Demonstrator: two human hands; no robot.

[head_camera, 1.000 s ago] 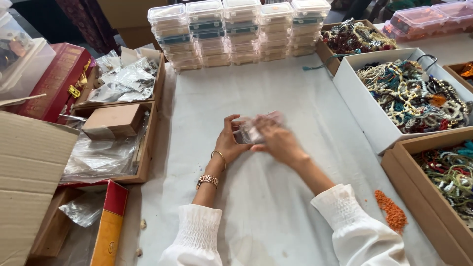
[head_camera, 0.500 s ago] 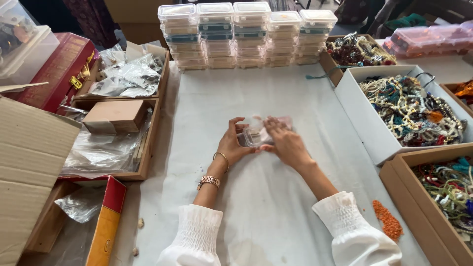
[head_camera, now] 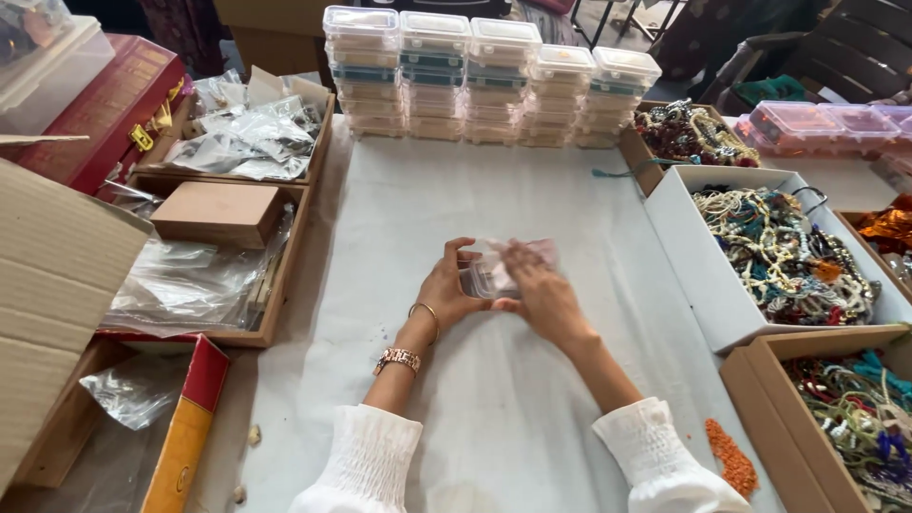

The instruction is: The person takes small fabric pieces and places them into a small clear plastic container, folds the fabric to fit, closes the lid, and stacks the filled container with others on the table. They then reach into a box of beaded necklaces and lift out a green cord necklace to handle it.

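white box (head_camera: 698,285): beaded necklaces | stacked clear lidded boxes (head_camera: 489,76): back edge | small clear plastic pouch (head_camera: 494,271): crinkled, over white cloth (head_camera: 494,408), mid-table | left hand (head_camera: 454,290) and right hand (head_camera: 540,293): both pinching pouch

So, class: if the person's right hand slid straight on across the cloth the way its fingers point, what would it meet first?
The right hand points up-left, so it would first meet the small clear packet it already touches, then probably the left hand behind it.
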